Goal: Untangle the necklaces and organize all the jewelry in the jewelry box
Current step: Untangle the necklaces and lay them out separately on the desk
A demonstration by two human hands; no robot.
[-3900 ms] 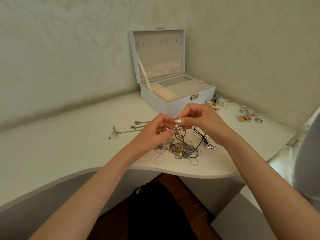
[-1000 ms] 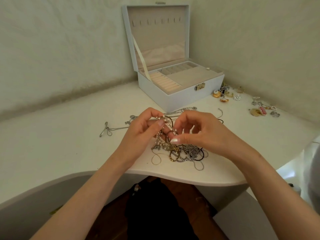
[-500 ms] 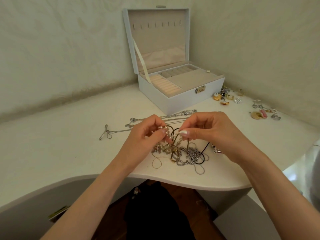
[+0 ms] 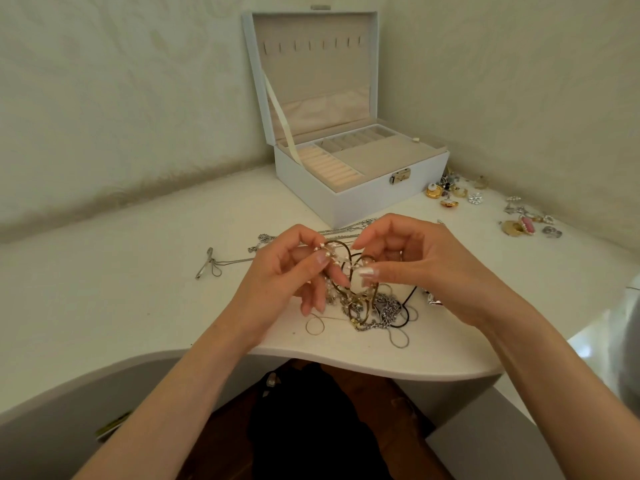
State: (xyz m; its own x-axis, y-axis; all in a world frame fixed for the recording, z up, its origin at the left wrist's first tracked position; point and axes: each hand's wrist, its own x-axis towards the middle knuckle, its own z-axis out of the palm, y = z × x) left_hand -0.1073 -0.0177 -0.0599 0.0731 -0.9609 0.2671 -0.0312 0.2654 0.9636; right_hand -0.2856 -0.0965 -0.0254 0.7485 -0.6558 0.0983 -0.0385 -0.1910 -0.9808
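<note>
Trinkets (image 4: 433,192) beside jewelry box (image 4: 363,197); left hand (image 4: 284,271) overlaps tangle (image 4: 375,311).

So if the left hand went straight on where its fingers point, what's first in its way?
The left hand would likely meet the lifted necklace loops between the hands, then the right hand; depth unclear.

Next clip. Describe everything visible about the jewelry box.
The jewelry box is white outside with beige lining. Its lid stands open, upright, with a row of hooks and a gathered pocket inside; a cream ribbon ties lid to base. The base shows ring rolls at front left, small compartments behind, and a metal clasp in front. It stands on the white table near the corner, small jewelry lying to its right. The left hand and right hand do not touch it.
</note>
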